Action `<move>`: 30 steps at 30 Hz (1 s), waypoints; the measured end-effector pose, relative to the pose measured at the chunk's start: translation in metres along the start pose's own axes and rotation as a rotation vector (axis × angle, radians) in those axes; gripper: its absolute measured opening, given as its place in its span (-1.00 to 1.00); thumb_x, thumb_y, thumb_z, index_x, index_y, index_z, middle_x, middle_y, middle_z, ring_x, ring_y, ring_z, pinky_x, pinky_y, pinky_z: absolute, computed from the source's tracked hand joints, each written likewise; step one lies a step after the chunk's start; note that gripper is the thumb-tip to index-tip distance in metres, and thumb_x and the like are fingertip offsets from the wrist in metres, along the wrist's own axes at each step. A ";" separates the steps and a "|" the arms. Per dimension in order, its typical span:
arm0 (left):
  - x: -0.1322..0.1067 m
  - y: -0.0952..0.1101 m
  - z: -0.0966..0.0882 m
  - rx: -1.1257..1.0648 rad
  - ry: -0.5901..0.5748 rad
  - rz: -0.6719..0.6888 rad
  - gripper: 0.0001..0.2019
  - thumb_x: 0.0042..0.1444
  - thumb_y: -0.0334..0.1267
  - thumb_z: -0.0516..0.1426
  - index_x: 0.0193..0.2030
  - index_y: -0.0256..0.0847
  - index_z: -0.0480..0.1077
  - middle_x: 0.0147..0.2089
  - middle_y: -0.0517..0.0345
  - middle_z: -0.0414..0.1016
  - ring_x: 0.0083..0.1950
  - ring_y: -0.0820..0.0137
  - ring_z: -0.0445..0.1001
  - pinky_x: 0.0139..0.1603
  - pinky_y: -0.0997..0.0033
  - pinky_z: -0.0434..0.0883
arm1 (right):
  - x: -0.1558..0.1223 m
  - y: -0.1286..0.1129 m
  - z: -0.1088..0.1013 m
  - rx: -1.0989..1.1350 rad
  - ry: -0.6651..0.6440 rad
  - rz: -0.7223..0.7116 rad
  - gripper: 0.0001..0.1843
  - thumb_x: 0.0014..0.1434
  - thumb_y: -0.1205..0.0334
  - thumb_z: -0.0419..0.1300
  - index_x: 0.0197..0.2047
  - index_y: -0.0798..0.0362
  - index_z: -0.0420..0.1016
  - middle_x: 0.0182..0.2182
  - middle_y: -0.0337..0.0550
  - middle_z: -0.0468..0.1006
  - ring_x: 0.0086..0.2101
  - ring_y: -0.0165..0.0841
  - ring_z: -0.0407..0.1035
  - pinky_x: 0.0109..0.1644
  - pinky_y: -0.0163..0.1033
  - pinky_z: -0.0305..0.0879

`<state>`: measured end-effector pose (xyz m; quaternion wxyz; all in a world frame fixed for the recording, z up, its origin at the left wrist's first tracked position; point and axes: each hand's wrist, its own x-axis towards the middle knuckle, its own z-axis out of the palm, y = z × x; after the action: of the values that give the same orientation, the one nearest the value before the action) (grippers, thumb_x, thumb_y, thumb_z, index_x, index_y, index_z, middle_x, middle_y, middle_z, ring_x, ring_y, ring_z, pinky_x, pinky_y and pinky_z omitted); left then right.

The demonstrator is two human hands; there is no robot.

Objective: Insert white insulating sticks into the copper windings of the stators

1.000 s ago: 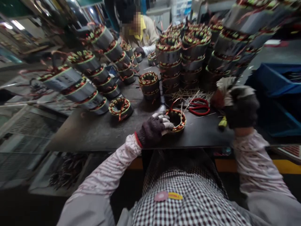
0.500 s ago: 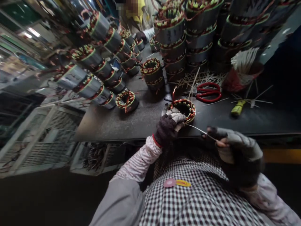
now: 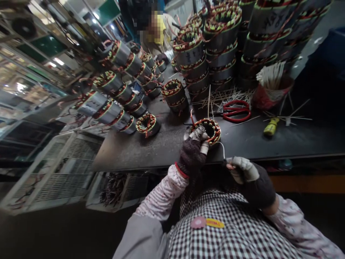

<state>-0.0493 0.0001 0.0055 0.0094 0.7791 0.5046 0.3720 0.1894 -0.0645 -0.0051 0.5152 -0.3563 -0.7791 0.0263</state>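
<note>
A motor stator [image 3: 215,133] wound with copper wire stands near the table's front edge. My left hand [image 3: 194,146], in a dark glove with pale fingertips, grips its left rim, the fingers bent over the top into the opening. From the stator's right front side a thin white cord [image 3: 223,148] runs out and curves down. My right hand [image 3: 246,172], gloved the same way, pinches the cord's lower end just beyond the table edge. Behind the stator lie red-handled scissors [image 3: 236,110].
Stacks of stators [image 3: 219,46] rise at the back, more [image 3: 105,108] at the left. Loose white strips [image 3: 215,98] lie by a red cup [image 3: 273,93] holding more strips. A yellow object [image 3: 271,126] lies at right. White crates [image 3: 64,162] stand below left. Another person [image 3: 159,32] is across the table.
My right hand has moved left, closer to the stator, and the cord now bends instead of stretching out nearly straight. My left hand stays on the stator. The view has shifted slightly.
</note>
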 end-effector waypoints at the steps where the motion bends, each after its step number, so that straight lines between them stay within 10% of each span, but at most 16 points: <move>1: 0.001 0.001 0.000 0.000 0.015 0.017 -0.71 0.55 -0.25 0.20 0.30 -0.25 0.57 0.24 -0.19 0.81 0.38 0.03 0.76 0.64 -0.26 0.55 | 0.003 0.000 0.000 0.000 -0.014 0.003 -0.81 0.58 0.30 0.24 0.18 -0.05 0.59 -0.21 -0.07 0.86 -0.31 -0.18 0.81 -0.21 -0.20 0.80; 13: 0.013 0.005 -0.017 -0.095 -0.064 -0.068 -0.75 0.42 -0.20 0.33 0.17 -0.14 0.70 0.26 -0.21 0.81 0.39 -0.14 0.74 0.57 -0.44 0.59 | -0.012 -0.007 -0.011 0.205 -0.107 0.007 -0.21 0.48 0.49 0.25 0.67 -0.16 0.37 0.03 0.07 0.86 -0.08 -0.21 0.84 -0.06 -0.27 0.77; 20: 0.025 0.013 -0.025 -0.142 -0.185 -0.199 -0.50 0.35 -0.27 0.39 0.41 -0.14 0.61 0.16 -0.07 0.84 0.27 0.02 0.79 0.45 -0.11 0.72 | -0.019 -0.007 -0.019 0.408 -0.112 0.235 -0.63 0.51 0.38 0.25 0.22 -0.17 0.75 -0.01 -0.10 0.89 -0.04 -0.17 0.85 -0.02 -0.28 0.80; 30: 0.034 0.018 -0.016 -0.438 -0.107 -0.465 -0.62 0.38 -0.44 0.34 0.29 -0.11 0.63 0.13 0.06 0.87 0.03 0.21 0.87 0.16 0.15 0.85 | -0.018 -0.009 -0.001 0.245 -0.043 0.059 -0.06 0.39 0.52 0.26 0.71 -0.31 0.34 -0.05 -0.05 0.87 -0.14 -0.17 0.83 -0.13 -0.23 0.81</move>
<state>-0.0374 0.0127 0.0434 0.2882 0.6408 0.5758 0.4180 0.1894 -0.0824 -0.0151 0.5370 -0.3130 -0.7700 0.1441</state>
